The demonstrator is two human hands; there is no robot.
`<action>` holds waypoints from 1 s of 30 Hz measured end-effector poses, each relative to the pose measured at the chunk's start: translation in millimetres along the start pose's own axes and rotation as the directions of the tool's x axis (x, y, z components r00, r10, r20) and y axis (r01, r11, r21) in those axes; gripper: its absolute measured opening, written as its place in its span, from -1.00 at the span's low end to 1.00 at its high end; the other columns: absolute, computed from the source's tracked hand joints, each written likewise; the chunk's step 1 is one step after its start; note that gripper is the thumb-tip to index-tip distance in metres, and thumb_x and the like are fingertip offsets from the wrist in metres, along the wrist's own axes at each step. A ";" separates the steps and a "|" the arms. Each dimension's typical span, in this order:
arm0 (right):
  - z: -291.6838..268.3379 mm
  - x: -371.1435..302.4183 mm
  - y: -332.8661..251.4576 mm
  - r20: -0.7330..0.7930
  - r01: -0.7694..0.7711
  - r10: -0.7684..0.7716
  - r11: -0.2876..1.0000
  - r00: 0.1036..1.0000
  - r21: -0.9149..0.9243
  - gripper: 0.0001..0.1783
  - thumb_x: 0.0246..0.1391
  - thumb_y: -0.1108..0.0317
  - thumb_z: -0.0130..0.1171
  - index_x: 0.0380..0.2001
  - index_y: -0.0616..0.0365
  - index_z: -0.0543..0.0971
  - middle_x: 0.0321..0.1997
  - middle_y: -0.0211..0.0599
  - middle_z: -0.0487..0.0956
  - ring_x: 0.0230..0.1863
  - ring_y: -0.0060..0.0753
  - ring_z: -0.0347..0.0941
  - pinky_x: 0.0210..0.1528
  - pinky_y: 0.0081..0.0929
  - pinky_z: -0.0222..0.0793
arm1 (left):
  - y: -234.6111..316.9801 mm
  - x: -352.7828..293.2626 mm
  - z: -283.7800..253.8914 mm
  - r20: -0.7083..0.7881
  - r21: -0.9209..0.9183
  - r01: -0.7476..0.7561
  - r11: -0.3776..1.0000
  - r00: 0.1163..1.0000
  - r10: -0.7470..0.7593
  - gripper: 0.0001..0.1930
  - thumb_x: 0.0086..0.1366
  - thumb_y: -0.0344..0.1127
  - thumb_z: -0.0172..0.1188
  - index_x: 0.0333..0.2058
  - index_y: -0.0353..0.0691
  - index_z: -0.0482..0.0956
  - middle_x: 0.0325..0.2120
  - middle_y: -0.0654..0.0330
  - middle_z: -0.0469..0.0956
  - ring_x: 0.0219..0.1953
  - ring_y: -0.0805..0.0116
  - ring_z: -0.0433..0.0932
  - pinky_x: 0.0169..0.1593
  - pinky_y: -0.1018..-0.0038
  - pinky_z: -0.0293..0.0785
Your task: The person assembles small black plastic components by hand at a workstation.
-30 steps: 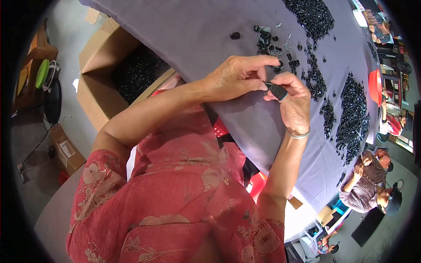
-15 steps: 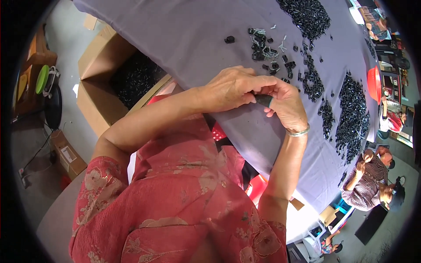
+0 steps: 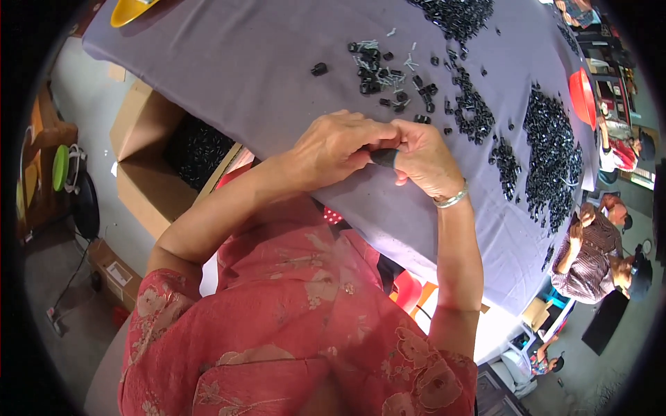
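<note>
- Above the table [image 3: 257,76], near its close edge: two bare hands, brought together, fingers meeting.
- Left hand [image 3: 335,149]: nearly closed, fingers bent, index reaching to the right hand, thumb at the end of a black cover [image 3: 383,159]; fingertips partly hidden, so whether it grips anything cannot be told.
- Right hand [image 3: 424,158]: curled in, most fingertips out of sight; any small thing pinched there cannot be made out. Bracelet [image 3: 452,195] at wrist.
- Black cover: between the hands, seemingly on the right thumb.
- Black parts [image 3: 370,87]: loose group beyond the hands, pale screws [image 3: 368,44] mixed in.
- Heaps of small black pieces: one long [image 3: 548,163], at right; one [image 3: 454,19] at the far side; lesser ones between.
- Label [image 3: 119,272]: white, on a small carton [image 3: 107,258] on the floor, left; print too small to read.
- Open carton [image 3: 144,197]: beside the table, dark pieces inside.
- Bowl [image 3: 581,97]: red, far right.
- Dish [image 3: 128,12]: yellow, upper left corner.
</note>
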State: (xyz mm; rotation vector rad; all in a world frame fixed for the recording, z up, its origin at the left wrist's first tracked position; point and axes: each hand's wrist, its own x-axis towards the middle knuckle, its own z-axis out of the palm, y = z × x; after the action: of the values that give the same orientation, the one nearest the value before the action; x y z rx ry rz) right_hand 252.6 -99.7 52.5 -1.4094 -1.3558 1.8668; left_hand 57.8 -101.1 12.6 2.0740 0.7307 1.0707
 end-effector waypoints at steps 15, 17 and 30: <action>0.1 5.6 1.9 -0.006 0.047 -0.048 0.989 0.999 -0.141 -0.78 -0.18 0.63 -0.01 -0.40 0.29 0.55 -0.52 -0.36 0.50 -0.67 -0.64 0.35 -0.67 -0.63 0.34 | -8.1 4.0 -4.8 0.134 -0.026 -0.001 1.000 0.991 0.004 -0.45 -0.08 -0.61 0.21 -0.03 -0.13 0.50 -0.36 0.21 0.57 -0.28 0.20 0.55 -0.11 0.31 0.44; 3.2 3.6 -1.1 -0.031 0.048 -0.053 0.987 0.998 -0.152 -0.79 -0.18 0.62 -0.01 -0.40 0.29 0.55 -0.52 -0.36 0.50 -0.67 -0.63 0.35 -0.66 -0.62 0.36 | -9.7 1.0 -2.0 0.125 -0.004 0.006 1.000 0.992 -0.005 -0.43 -0.09 -0.61 0.21 -0.01 -0.13 0.48 -0.34 0.21 0.57 -0.28 0.20 0.55 -0.10 0.31 0.44; -3.1 -7.7 12.9 0.025 0.109 -0.107 0.992 0.994 -0.067 -0.64 -0.25 0.61 -0.04 -0.28 0.29 0.52 -0.44 -0.35 0.48 -0.61 -0.63 0.36 -0.64 -0.63 0.34 | 1.8 -1.2 -1.1 0.068 0.042 -0.006 0.999 0.998 0.003 -0.49 -0.04 -0.63 0.20 -0.03 -0.19 0.47 -0.28 0.17 0.57 -0.24 0.16 0.57 -0.10 0.34 0.49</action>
State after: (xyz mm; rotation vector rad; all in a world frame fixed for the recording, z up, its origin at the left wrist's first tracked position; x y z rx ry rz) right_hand 261.0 -109.9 44.7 -1.3242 -1.4883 1.7862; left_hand 56.6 -102.7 14.0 2.1383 0.7206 0.9897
